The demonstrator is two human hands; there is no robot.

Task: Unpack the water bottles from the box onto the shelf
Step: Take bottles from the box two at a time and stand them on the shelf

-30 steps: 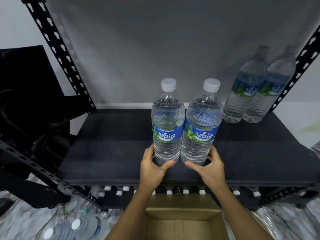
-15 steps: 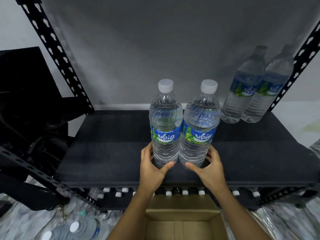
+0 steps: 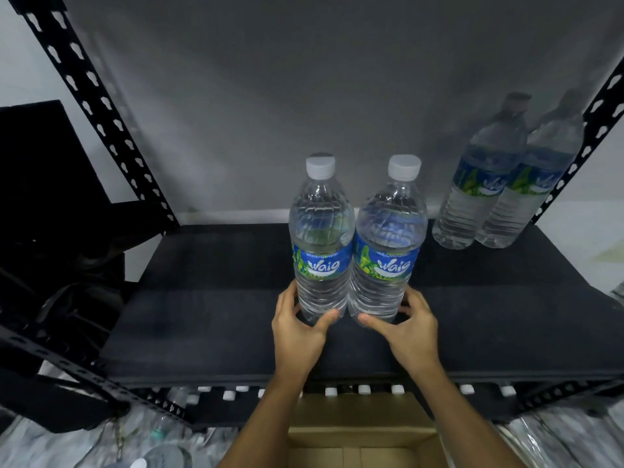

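Observation:
Two clear water bottles with white caps and blue-green labels stand upright side by side on the black shelf (image 3: 209, 298). My left hand (image 3: 299, 329) wraps the base of the left bottle (image 3: 320, 238). My right hand (image 3: 405, 327) wraps the base of the right bottle (image 3: 388, 244). The two bottles touch each other. Below the shelf's front edge the open cardboard box (image 3: 361, 434) shows between my forearms; what I can see of its inside is bare.
Two more bottles (image 3: 506, 177) stand at the shelf's back right corner. Perforated black uprights (image 3: 98, 109) frame the shelf on both sides. White bottle caps (image 3: 363, 389) line the lower shelf. Loose bottles lie on the floor at lower left (image 3: 162, 457).
Both hands have slid the two bottles a little farther back on the shelf, still gripping their bases. The view has shifted slightly.

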